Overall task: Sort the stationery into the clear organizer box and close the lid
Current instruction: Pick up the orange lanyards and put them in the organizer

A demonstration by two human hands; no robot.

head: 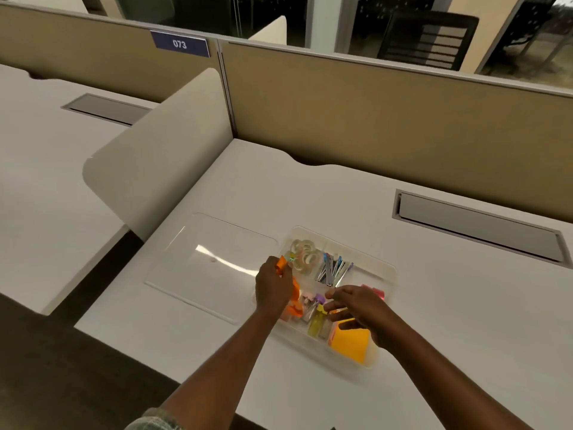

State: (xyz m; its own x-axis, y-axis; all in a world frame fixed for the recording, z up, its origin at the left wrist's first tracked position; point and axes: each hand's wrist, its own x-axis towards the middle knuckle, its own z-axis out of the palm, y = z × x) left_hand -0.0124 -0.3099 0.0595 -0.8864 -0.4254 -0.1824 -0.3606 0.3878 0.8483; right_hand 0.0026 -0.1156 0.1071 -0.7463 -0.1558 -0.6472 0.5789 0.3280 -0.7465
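Observation:
The clear organizer box (389, 271) sits on the white desk, its compartments holding tape rolls (305, 254), metal clips (333, 270), small coloured items (316, 319) and a yellow sticky-note pad (352, 341). Its clear lid (214, 262) lies flat on the desk to the left of the box. My left hand (273, 288) is over the box's left edge, closed on an orange item (294, 290). Spread fingers of my right hand (356, 308) hover over the front compartments, above the yellow pad, with nothing held.
A beige curved divider (161, 150) stands left of the lid. A tan partition wall (387, 119) runs along the desk's back. A grey cable hatch (477, 226) is set into the desk at right. Bare desk surface (465, 321) lies right of the box.

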